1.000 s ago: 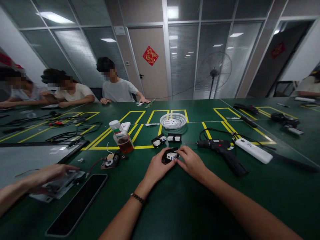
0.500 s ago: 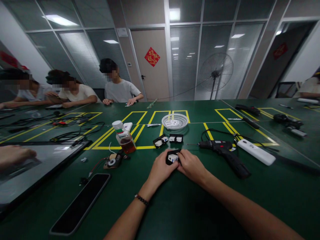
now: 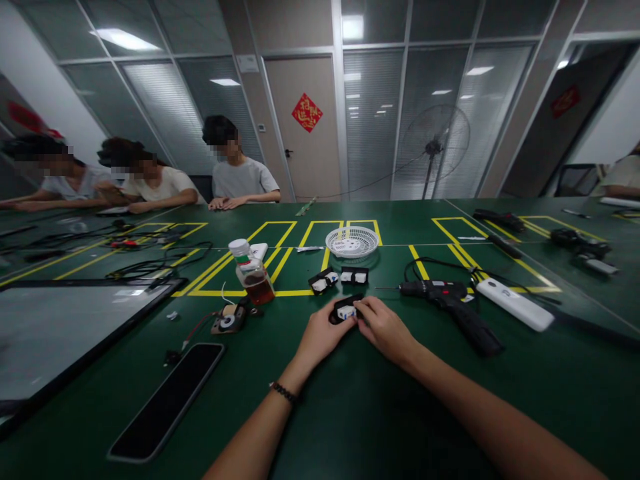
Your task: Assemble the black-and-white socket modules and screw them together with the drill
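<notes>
My left hand (image 3: 320,339) is closed around the left side of a small black holder with a white block (image 3: 346,312) in it. From the other side, the fingers of my right hand (image 3: 387,330) are bent and press at the white block's right end. Blue marks show on the block; my fingers cover part of the holder. Just beyond lie two similar black holders with white pieces, one tilted holder (image 3: 324,283) and one straighter holder (image 3: 355,276). To the right of my hands rests a black cordless drill (image 3: 453,303), its thin bit pointing left.
A white plastic basket (image 3: 352,243) stands farther back. On the left are a bottle of brown liquid (image 3: 254,277), a small wired device (image 3: 230,319), a phone (image 3: 170,400) and a large framed panel (image 3: 75,333). A white power bank (image 3: 515,304) lies right. Several people sit across.
My right fingers have shifted slightly over the white block. Another person's hand has left the panel at the left. The person at the back has drawn both hands together.
</notes>
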`<state>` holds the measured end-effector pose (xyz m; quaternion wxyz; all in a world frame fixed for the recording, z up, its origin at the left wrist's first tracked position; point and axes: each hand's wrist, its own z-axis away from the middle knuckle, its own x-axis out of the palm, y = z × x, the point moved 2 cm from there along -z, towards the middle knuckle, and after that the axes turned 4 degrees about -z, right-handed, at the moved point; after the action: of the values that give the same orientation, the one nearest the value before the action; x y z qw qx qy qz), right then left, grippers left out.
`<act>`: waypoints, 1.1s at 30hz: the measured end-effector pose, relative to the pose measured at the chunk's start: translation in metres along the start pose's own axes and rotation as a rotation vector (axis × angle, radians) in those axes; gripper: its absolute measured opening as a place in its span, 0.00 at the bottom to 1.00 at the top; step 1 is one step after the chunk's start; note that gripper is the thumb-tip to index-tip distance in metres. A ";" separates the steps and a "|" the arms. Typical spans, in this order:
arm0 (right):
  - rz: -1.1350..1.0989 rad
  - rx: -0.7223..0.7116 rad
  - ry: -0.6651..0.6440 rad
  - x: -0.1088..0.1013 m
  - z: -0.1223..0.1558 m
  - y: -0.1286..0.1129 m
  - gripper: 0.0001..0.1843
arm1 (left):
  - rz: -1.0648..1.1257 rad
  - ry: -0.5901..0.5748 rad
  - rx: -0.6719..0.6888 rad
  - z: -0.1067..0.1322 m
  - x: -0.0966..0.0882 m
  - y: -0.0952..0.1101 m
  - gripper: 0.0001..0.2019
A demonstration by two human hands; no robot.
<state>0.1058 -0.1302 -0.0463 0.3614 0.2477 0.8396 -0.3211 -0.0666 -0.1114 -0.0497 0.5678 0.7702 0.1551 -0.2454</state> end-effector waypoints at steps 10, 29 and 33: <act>-0.144 0.171 0.071 -0.003 0.004 0.007 0.15 | 0.423 -0.076 -0.077 -0.005 0.017 -0.011 0.27; -0.398 0.302 0.203 0.003 0.004 0.014 0.07 | 0.572 0.035 -0.134 -0.006 0.018 -0.010 0.31; -0.464 0.333 0.209 0.005 0.004 0.017 0.09 | 0.497 0.085 -0.077 -0.004 0.019 -0.007 0.32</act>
<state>0.1157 -0.1208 -0.0586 0.1445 0.1370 0.8423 -0.5009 -0.0541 -0.1065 -0.0648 0.6327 0.7721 -0.0061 -0.0594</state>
